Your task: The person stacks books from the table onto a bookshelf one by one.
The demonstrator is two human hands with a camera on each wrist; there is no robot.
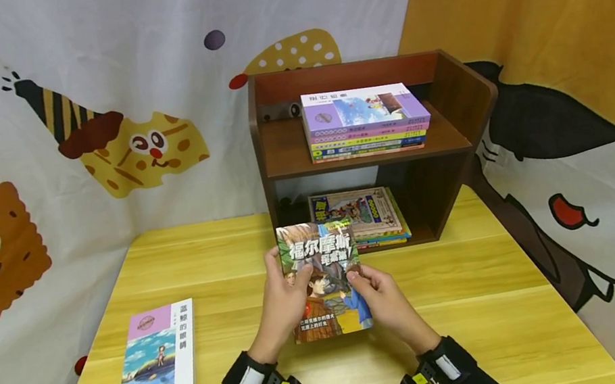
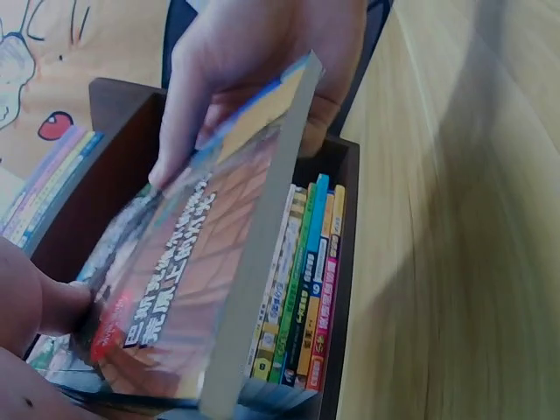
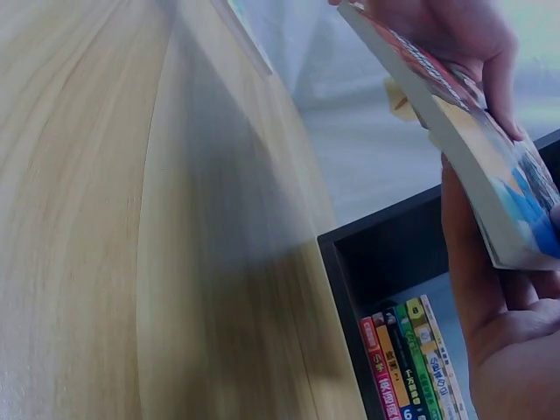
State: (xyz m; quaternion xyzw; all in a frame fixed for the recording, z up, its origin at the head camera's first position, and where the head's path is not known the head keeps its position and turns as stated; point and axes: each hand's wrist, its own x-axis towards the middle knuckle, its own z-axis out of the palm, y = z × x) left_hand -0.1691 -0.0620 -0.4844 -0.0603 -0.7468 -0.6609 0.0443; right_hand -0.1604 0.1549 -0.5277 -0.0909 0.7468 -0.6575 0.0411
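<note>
A paperback book (image 1: 326,298) with a colourful illustrated cover and large white lettering is held up in front of the shelf, cover towards the head camera. My left hand (image 1: 282,303) grips its left edge, thumb lying on the cover. On the opposite edge my right hand (image 1: 390,304) holds it too, thumb on the front and fingers behind. The right wrist view shows the book's pale page block (image 3: 459,157) and fingers beneath it. In the left wrist view the same book (image 2: 192,289) slants between both hands.
A brown two-tier shelf (image 1: 367,163) stands at the table's back. Its upper tier bears a stack of books (image 1: 365,116); more books (image 1: 360,210) lie below, partly hidden by the held book. A pink-and-white book (image 1: 152,363) lies on the wooden table (image 1: 221,262) at left.
</note>
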